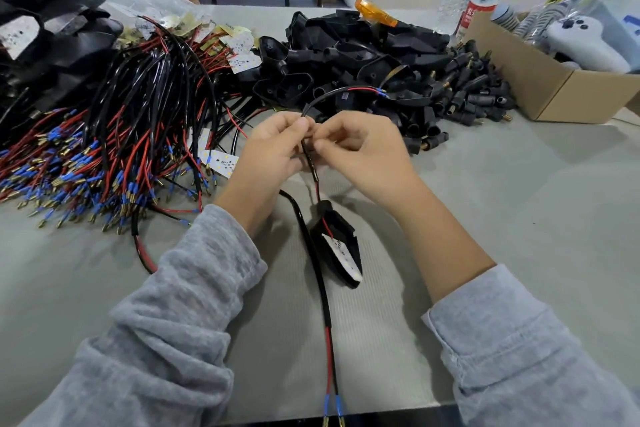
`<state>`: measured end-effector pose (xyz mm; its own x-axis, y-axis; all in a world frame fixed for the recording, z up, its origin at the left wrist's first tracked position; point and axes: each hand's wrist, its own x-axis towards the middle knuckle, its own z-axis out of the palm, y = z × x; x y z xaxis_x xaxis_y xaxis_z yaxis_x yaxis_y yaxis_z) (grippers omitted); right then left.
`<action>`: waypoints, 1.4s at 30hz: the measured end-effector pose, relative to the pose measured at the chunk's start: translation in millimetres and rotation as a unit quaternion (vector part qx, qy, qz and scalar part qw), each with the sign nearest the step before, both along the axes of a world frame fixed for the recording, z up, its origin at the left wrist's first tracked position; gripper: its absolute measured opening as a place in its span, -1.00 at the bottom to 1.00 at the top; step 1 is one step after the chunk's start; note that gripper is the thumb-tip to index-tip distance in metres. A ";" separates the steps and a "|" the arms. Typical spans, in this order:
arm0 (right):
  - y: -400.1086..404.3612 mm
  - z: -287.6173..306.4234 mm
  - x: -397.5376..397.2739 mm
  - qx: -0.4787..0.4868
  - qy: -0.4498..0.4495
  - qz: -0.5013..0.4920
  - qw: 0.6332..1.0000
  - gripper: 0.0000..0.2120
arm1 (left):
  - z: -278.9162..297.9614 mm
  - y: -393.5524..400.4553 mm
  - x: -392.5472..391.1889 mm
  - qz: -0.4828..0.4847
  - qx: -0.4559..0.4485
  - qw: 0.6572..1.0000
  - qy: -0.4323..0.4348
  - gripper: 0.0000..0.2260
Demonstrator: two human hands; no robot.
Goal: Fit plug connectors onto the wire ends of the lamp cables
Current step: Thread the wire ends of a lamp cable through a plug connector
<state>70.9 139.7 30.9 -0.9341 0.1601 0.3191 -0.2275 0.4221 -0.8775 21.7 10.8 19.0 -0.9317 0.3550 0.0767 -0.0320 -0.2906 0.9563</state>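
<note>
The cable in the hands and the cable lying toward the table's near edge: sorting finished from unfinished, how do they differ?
The held cable is pinched by the left hand and right hand; the near cable lies untouched. The held cable leads down to a black lamp housing; the near cable shows none. The held cable arches upward; the near cable lies flat. Both end in blue-sleeved red and black wires, without plugs.

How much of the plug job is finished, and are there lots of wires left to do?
Hard to count finished ones. Right now the left hand and right hand pinch one black cable, with no plug on its blue-tipped end. Lots is left: a big bundle of wires and a heap of black plugs wait on the table.
</note>
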 end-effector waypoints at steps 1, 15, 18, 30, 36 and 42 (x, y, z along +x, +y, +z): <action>2.2 -0.1 -1.2 0.011 0.024 -0.045 0.999 -0.90 | 0.1 1.2 0.0 0.006 0.009 1.000 -0.009 -0.81; 56.3 -14.6 -19.7 -0.125 -0.116 -0.369 0.914 -0.66 | -0.9 -1.7 -5.0 -0.006 -0.057 0.998 -0.030 -0.78; 60.8 -18.3 -20.5 -0.144 -0.084 -0.391 0.905 -0.67 | -2.8 -1.4 -4.9 0.007 -0.045 0.999 -0.028 -0.79; 62.6 -24.8 -25.5 -0.134 -0.037 -0.426 0.894 -0.70 | -0.4 -3.3 -5.5 0.013 -0.030 0.998 -0.063 -0.76; 53.6 -13.6 -18.6 -0.194 0.104 -0.456 0.862 -0.82 | 1.1 -4.0 -0.2 0.033 -0.017 0.999 -0.028 -0.79; 45.9 -8.2 -14.6 -0.188 0.227 -0.464 0.835 -0.87 | 1.8 -4.2 -2.0 0.114 0.002 0.992 -0.055 -0.85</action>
<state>56.3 185.6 22.8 -0.1487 0.9170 0.3700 -0.3002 0.3146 -0.9005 19.7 6.5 20.8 -0.9906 0.1339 -0.0285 -0.0686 -0.3058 0.9496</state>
